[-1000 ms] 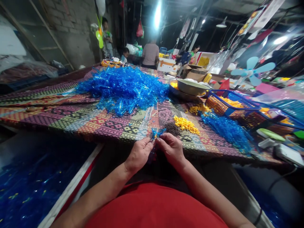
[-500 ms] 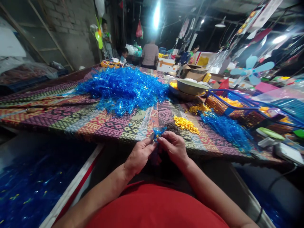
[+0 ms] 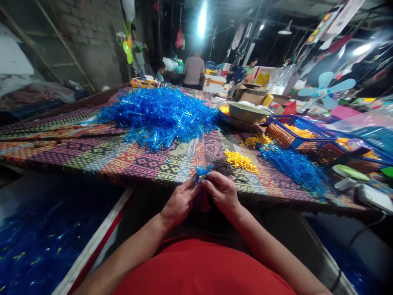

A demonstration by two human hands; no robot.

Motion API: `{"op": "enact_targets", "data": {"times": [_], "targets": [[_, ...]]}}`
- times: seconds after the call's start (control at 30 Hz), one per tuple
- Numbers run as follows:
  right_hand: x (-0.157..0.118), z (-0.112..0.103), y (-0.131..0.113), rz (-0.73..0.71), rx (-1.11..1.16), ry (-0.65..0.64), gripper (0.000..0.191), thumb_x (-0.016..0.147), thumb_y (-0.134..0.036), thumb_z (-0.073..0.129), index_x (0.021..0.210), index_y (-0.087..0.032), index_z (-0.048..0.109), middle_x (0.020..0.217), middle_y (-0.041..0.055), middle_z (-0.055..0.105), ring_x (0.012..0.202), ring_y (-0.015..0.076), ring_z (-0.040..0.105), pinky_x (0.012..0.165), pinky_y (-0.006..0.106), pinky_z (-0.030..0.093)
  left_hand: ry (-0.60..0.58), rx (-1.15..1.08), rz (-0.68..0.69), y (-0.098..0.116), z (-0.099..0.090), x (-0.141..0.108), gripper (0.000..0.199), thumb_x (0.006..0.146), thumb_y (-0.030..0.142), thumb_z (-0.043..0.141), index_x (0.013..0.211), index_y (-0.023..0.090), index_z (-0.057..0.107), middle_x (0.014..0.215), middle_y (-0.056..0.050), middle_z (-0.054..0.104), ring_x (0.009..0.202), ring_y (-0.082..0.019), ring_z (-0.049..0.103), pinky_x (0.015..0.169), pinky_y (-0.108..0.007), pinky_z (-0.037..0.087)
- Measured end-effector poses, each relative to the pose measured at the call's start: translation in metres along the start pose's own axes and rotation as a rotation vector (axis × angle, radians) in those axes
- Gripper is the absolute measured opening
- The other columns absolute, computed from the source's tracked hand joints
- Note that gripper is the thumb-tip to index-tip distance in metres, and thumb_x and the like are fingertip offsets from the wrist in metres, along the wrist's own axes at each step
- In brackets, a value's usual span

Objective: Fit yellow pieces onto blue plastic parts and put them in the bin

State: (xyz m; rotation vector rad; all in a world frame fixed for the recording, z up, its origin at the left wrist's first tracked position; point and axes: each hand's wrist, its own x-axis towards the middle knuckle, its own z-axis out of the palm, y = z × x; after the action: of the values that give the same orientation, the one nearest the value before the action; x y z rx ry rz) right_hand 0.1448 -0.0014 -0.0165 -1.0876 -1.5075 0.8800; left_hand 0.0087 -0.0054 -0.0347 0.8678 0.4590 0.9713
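Observation:
Just over the table's front edge, my left hand (image 3: 181,198) and my right hand (image 3: 222,189) pinch a small clear-blue plastic piece (image 3: 202,172) between them. A bit of yellow shows on it near the fingertips; its lower part is hidden by the fingers. Right beyond my right hand lies a pile of tiny dark pieces (image 3: 222,167). Beside that is a heap of small yellow plastic parts (image 3: 241,162). A large mound of clear-blue plastic pieces (image 3: 162,114) covers the middle of the table, and a smaller blue pile (image 3: 294,168) lies to the right.
A patterned cloth (image 3: 116,159) covers the table. Bowls (image 3: 248,112) and blue baskets (image 3: 299,137) of yellow parts stand at right, near a light-blue fan (image 3: 325,90). Below left is a bin (image 3: 95,241) of blue pieces. Several people are in the background.
Both hands have shifted very slightly left, and the blue piece between them has tilted and turned a little. The piles on the table look the same.

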Motion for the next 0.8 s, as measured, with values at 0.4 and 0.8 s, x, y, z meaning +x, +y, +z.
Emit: {"op": "enact_targets", "data": {"times": [0.4, 0.8], "targets": [[0.001, -0.004, -0.004, -0.275, -0.32, 0.05, 0.014, 0.081, -0.028, 0.055, 0.072, -0.018, 0.059, 0.065, 0.0008, 0.056, 0.059, 0.0131, 0.051, 0.058, 0.025, 0.042, 0.113, 0.667, 0.193, 0.02, 0.002, -0.003, 0.037, 0.085, 0.03, 0.051, 0.119, 0.016, 0.058, 0.099, -0.005, 0.064, 0.085, -0.017, 0.055, 0.082, -0.028, 0.043], [0.006, -0.002, 0.005, 0.056, 0.06, -0.053, 0.016, 0.075, -0.034, 0.064, 0.079, -0.019, 0.066, 0.071, 0.0008, 0.058, 0.057, 0.0119, 0.05, 0.053, 0.023, 0.043, 0.133, 0.328, -0.019, 0.017, -0.012, 0.006, 0.033, 0.075, 0.029, 0.064, 0.106, 0.016, 0.066, 0.085, -0.004, 0.067, 0.069, -0.014, 0.06, 0.061, -0.023, 0.048]]}}
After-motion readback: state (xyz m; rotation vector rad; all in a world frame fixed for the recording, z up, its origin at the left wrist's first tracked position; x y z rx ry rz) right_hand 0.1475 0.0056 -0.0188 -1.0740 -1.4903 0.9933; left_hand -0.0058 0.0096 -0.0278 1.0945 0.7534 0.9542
